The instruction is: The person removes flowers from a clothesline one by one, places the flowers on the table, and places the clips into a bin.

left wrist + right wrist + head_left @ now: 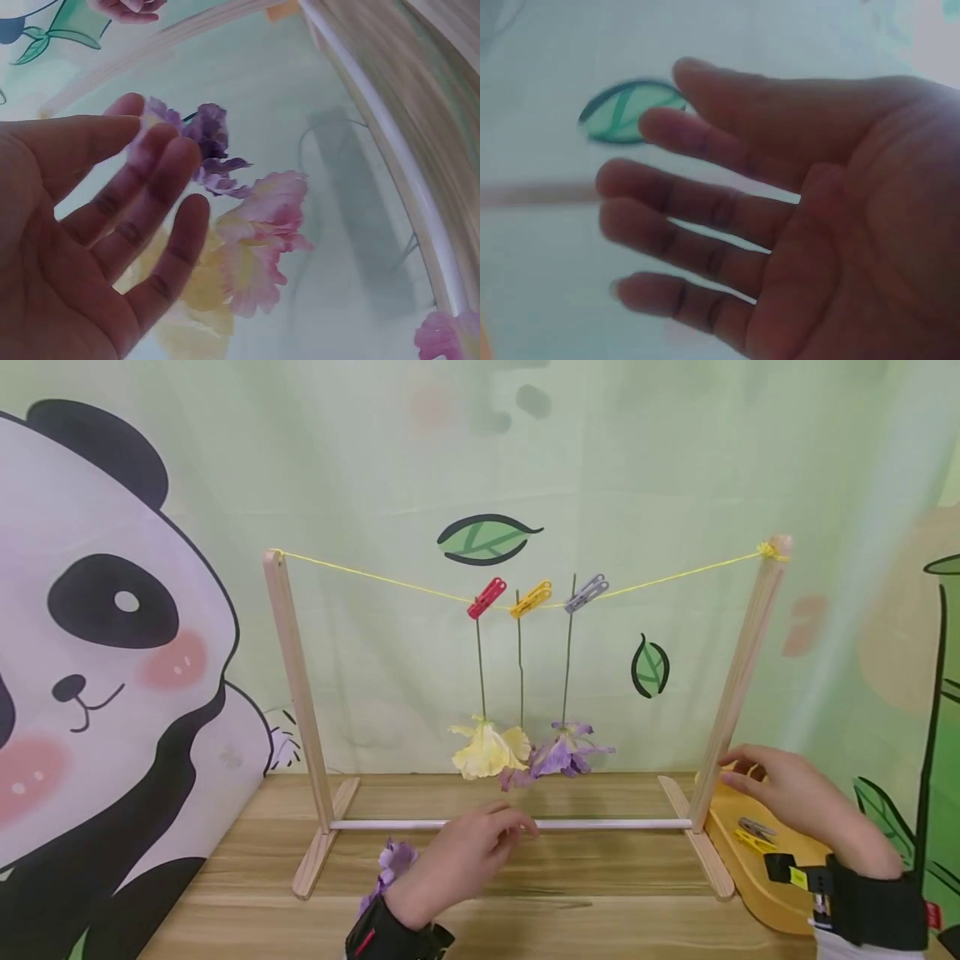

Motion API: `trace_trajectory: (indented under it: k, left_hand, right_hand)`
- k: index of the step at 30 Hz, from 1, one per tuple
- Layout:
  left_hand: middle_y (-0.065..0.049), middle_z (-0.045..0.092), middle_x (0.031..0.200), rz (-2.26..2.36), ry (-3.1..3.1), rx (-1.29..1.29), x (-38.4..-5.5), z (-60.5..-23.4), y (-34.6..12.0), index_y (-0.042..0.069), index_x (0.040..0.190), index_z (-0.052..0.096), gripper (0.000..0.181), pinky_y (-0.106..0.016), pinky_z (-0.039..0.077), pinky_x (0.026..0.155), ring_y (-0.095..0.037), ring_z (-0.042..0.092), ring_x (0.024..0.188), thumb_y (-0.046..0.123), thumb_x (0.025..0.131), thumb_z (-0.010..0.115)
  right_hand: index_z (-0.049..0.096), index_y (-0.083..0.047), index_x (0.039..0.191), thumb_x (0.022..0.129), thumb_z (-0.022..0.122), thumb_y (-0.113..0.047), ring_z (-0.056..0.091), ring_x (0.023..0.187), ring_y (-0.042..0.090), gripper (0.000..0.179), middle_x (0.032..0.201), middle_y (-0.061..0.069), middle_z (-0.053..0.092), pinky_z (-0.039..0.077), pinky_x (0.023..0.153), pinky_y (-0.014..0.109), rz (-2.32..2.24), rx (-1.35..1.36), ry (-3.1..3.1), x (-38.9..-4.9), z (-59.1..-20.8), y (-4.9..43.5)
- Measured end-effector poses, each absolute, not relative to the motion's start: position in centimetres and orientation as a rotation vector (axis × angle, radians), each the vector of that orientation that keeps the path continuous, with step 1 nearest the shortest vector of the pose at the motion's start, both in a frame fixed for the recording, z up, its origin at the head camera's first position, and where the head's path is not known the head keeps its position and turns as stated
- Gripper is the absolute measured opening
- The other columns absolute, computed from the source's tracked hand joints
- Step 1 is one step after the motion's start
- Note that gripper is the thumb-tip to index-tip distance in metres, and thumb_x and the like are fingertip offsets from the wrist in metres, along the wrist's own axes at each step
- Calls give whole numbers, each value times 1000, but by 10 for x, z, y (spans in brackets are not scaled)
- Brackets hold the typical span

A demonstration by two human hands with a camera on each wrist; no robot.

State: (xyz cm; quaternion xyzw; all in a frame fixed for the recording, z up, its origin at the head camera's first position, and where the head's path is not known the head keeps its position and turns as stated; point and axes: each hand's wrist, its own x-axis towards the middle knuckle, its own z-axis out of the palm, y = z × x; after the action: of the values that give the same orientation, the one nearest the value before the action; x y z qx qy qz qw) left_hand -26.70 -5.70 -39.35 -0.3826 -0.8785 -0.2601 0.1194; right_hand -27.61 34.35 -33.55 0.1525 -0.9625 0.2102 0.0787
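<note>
Three stemmed artificial flowers hang upside down from a yellow string by clothespins. A red clothespin grips the stem of a pale yellow flower. The yellow-orange clothespin carries a pink flower, mostly hidden in the head view. On the right, a grey clothespin pins a purple flower. My left hand hovers before the white crossbar, below the blossoms, its fingers loosely bent around nothing. By the right post, my right hand has its fingers spread and holds nothing.
A yellow tray right of the wooden frame holds yellow and grey clothespins. Another purple flower lies on the table, partly behind my left wrist. The left post stands before a panda-printed backdrop.
</note>
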Motion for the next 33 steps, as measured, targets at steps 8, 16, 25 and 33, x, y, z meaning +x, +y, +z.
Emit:
trace_trajectory:
  k: [8,16,25,33]
  left_hand:
    - [9,64,103,-933,-2499,-1105,-264,-386,-61,28,111,64,22,-24,48,68,-3,54,77,12,98,56]
    - [15,61,103,-1214,-2387,-1015,-265,-379,-61,34,116,60,26,-28,53,73,-5,58,87,16,98,55]
    - [-5,64,100,-1359,-2132,-812,-256,-352,-56,14,114,64,20,-42,53,74,-18,60,88,9,97,56]
    - [-13,63,97,-1398,-2011,-701,-257,-319,-57,5,112,63,18,-43,53,72,-23,61,82,5,96,56]
  right_hand:
    - [62,-4,118,99,54,-27,53,78,19,31,93,3,65,47,64,36,728,575,-2746,-268,-328,315]
    - [64,-11,116,95,61,-20,53,81,14,23,92,-2,63,50,68,32,749,682,-2474,-265,-327,274]
    - [62,-13,118,92,65,-13,53,95,14,26,107,0,61,48,75,40,770,781,-2247,-278,-320,235]
    - [62,-10,118,92,65,-13,51,107,22,27,111,5,59,44,90,45,790,862,-2137,-289,-289,211]
